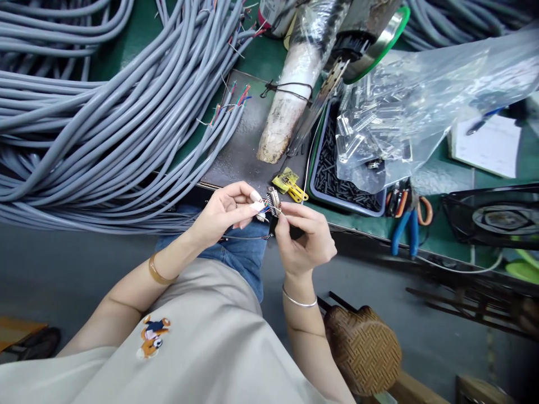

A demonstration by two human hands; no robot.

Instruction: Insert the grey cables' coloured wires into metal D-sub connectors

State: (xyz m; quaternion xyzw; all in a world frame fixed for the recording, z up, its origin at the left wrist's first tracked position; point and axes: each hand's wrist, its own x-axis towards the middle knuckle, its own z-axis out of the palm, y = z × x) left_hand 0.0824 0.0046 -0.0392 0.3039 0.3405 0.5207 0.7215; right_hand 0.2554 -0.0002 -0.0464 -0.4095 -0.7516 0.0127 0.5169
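Observation:
Thin coloured wires [264, 209] are pinched between the thumb and fingers of my left hand [229, 212], and they run to a metal pin connector [273, 201]. On the connector's right side, my right hand [304, 235] has its thumb and index finger closed at its edge, with a pale thin wire near the fingertips. Both hands are over the front edge of the bench, above my lap. Just beyond the connector lies a yellow clip-like tool [292, 188]. The exact contact of the fingertips with single wires is too small to tell.
Grey cables [105, 123] cover the bench's left side. A white wrapped tube [280, 112] hangs over a dark mat [236, 151]. Rightward are a tray of black sleeves [332, 168], a plastic bag of connector parts [379, 112], pliers [406, 224] and a paper pad [488, 146]. A stool [366, 348] stands below.

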